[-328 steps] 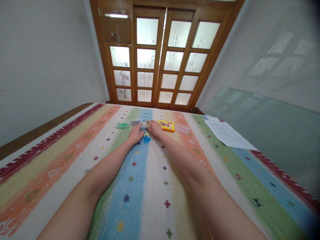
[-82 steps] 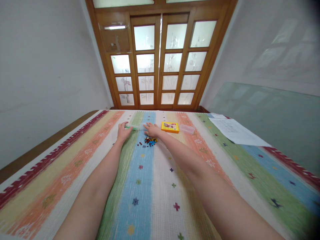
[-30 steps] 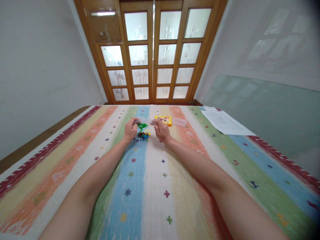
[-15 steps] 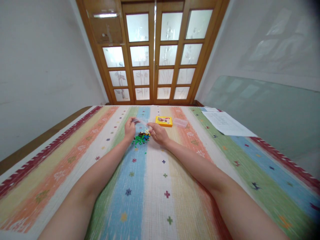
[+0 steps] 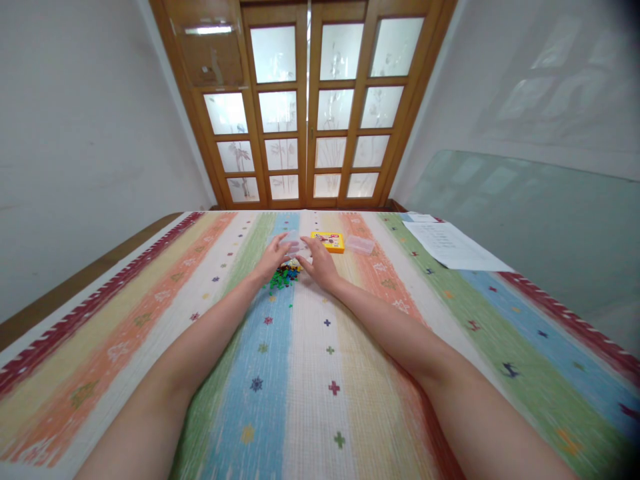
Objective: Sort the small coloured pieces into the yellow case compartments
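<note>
- The left hand (image 5: pixel 273 257) reaches far forward over the striped woven cloth (image 5: pixel 300 373), its fingers stretched out and the fingertips at a small clear plastic box (image 5: pixel 294 243).
- The view is too small to tell whether that hand clasps the box or only touches it.
- The right hand (image 5: pixel 320 263) lies just beside the left, palm down and fingers loosely spread, holding nothing. Its forefinger tip meets the same clear box from the right side.
- The clear box sits between the two sets of fingertips, at the far edge of both hands.
- A heap of tiny coloured plastic pieces (image 5: pixel 283 275), green, blue, yellow and dark, lies on the cloth between the two wrists, just under the left palm. A few green ones are scattered towards the near side.
- A flat yellow printed box (image 5: pixel 329 241) rests just beyond the right hand, close to its fingertips.
- A second clear plastic tub (image 5: pixel 360 245) stands to the right of the yellow box, apart from both hands.
- A white printed paper sheet (image 5: pixel 453 247) lies well off to the right of the right arm.
- Wooden doors with frosted glass panes (image 5: pixel 305 107) stand beyond the hands.
</note>
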Motion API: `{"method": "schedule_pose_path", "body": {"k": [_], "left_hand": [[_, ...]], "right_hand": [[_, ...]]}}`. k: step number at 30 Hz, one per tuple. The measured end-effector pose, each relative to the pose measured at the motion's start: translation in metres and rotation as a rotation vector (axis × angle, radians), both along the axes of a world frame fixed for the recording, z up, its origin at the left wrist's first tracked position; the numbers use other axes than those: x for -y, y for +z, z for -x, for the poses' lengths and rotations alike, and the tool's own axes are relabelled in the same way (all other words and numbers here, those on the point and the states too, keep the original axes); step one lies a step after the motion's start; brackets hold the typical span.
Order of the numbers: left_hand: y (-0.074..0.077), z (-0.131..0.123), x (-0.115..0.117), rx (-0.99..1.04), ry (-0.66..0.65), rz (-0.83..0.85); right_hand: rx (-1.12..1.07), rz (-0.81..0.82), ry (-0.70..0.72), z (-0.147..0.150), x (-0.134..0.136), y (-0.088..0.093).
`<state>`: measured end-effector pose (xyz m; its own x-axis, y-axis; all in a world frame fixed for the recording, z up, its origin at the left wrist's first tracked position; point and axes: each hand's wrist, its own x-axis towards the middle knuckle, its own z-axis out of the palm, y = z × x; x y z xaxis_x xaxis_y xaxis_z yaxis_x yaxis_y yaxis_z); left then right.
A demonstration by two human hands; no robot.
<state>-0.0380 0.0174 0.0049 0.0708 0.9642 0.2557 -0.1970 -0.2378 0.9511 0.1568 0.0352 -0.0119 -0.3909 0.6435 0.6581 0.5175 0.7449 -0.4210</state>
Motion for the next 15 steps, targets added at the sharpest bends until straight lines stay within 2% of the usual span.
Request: {"method": "schedule_pose_path", "body": {"k": [4, 8, 12, 15], "left_hand": [[-0.008, 0.002, -0.006, -0.147, 0.124, 0.005], [-0.006, 0.019, -0.014, -0.235, 0.260, 0.007], [-0.007, 0.045, -0.029, -0.229, 0.414, -0.004], [-0.016, 0.066, -0.044, -0.200, 0.587, 0.044]], "right_hand": [[0.018, -0.005, 0.037, 0.002, 0.000, 0.002], [-0.011, 0.000, 0.019, -0.010, -0.016, 0.010], [-0.066, 0.072, -0.235, -0.047, -0.053, 0.014], [-0.025, 0.160, -0.467, -0.081, -0.076, 0.008]]}}
